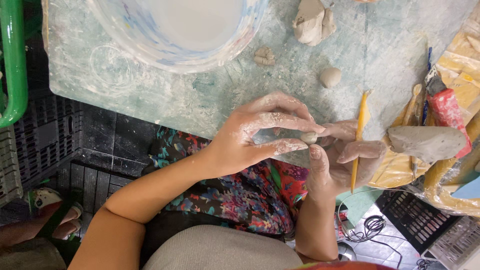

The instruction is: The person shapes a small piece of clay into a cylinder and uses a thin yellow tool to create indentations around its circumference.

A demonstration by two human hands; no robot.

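I am watching my two clay-dusted hands working at the near edge of a pale green, clay-smeared work board [200, 100]. My left hand [260, 132] is pinching a small grey clay pellet [309, 137] between thumb and fingertips. My right hand [345, 155] is steadying the pellet's other side while gripping a thin yellow wooden modelling stick [358, 145]. I judge I am shaping the pellet; the next move calls for light, even pressure. It looks nearly round, so I cannot tell its long axis.
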